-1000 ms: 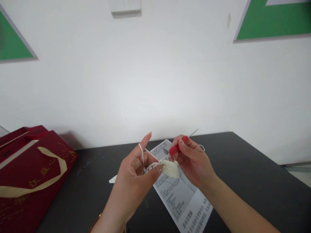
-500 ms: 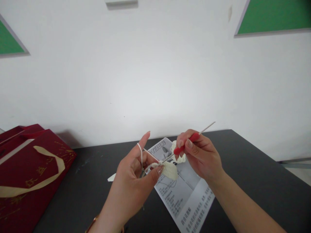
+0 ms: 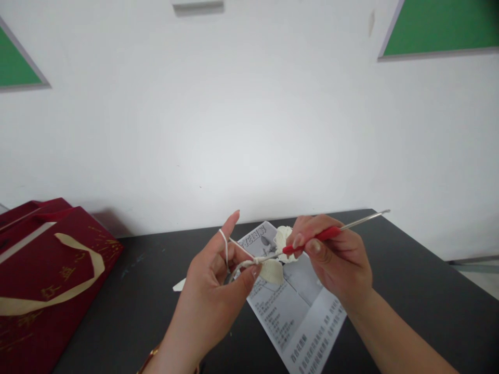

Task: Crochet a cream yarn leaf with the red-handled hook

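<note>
Crochet hook [image 3: 325, 234] over instruction sheet [image 3: 296, 317]; red gift bag [image 3: 42, 275] well left.

Right hand [image 3: 339, 259] drew crochet hook [image 3: 331, 232] rightward, flatter; white yarn ball [image 3: 281, 238] uncovered behind it.

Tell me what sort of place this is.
Probably a classroom or craft workshop room, not a home. A plain dark table stands against a bare white wall with green boards, and a printed instruction sheet lies under the hands, which work cream yarn with a crochet hook.
</note>
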Motion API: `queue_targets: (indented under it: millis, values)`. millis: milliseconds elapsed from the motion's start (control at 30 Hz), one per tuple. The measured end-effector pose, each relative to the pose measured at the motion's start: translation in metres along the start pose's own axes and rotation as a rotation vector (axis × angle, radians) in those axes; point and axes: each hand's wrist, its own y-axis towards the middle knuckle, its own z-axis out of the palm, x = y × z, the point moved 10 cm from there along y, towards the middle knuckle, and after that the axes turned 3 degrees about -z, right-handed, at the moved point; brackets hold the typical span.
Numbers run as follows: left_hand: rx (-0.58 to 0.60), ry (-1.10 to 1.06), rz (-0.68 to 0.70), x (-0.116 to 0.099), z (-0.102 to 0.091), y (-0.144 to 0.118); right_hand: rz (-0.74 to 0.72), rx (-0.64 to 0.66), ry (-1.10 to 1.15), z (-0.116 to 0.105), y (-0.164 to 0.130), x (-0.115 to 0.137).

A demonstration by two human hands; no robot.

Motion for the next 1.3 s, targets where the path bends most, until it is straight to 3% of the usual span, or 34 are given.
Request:
queue_targets:
  millis: [433, 767, 1033, 1233, 1300]
  values:
    - [-0.067, 0.117, 0.074, -0.007, -0.007, 0.000, -0.111, 0.081, -0.227, 0.010, -0.007, 0.027]
    - [-0.147, 0.039, 0.080, -0.012, -0.007, -0.003, -0.209, 0.119, -0.337, 0.017, -0.010, 0.036]
    - [-0.214, 0.073, 0.158, -0.015, -0.015, -0.003, -0.508, 0.375, -0.592, 0.063, -0.017, 0.072]
    - [-0.246, 0.001, 0.132, -0.011, -0.016, -0.001, -0.539, 0.255, -0.554, 0.051, -0.011, 0.072]
    - [-0.243, -0.027, 0.121, -0.010, -0.015, 0.000, -0.588, 0.290, -0.593, 0.055, -0.015, 0.071]
